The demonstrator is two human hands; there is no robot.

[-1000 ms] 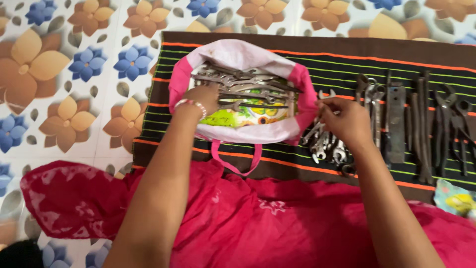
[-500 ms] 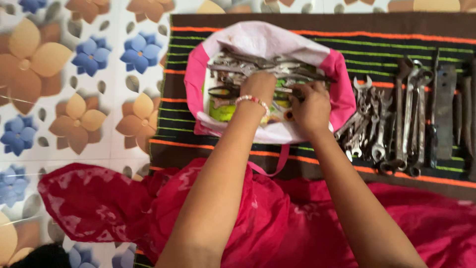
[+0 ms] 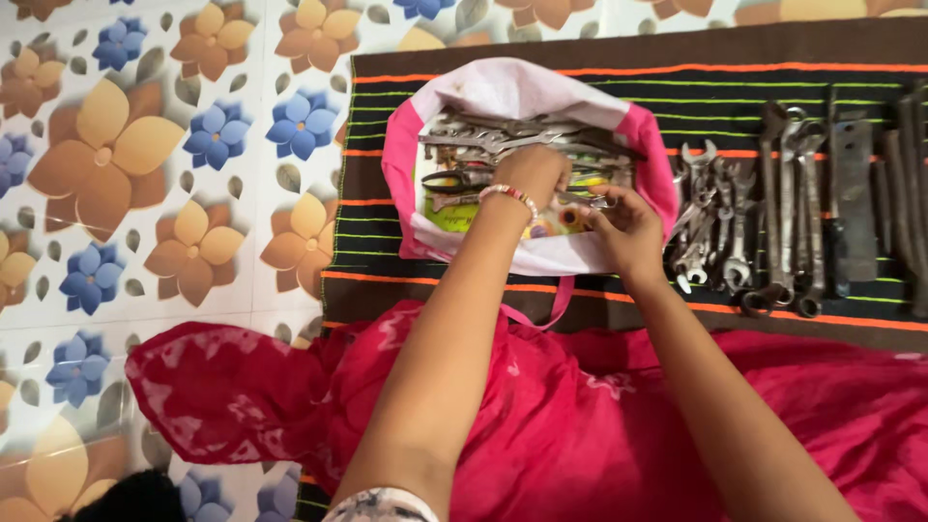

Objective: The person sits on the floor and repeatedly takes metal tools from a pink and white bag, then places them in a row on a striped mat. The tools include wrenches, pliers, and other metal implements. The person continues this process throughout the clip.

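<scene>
A pink and white cloth bag (image 3: 406, 164) lies open on a dark striped mat (image 3: 580, 92), filled with several grey metal wrenches (image 3: 503, 130). My left hand (image 3: 534, 174), a beaded bracelet at its wrist, reaches down into the bag among the wrenches; its fingertips are hidden. At the bag's near right edge, my right hand (image 3: 628, 232) has its fingers closed on the end of a wrench (image 3: 588, 199) that lies inside the bag.
A row of wrenches (image 3: 715, 222) lies on the mat just right of the bag, with longer tools and a flat metal bar (image 3: 855, 184) beyond. Floral tiled floor (image 3: 145, 145) is to the left. Red cloth (image 3: 580, 416) covers my lap.
My right hand went from the wrench row on the mat into the bag, then drew back to its near right edge. My left hand stayed in the bag. The view shifted.
</scene>
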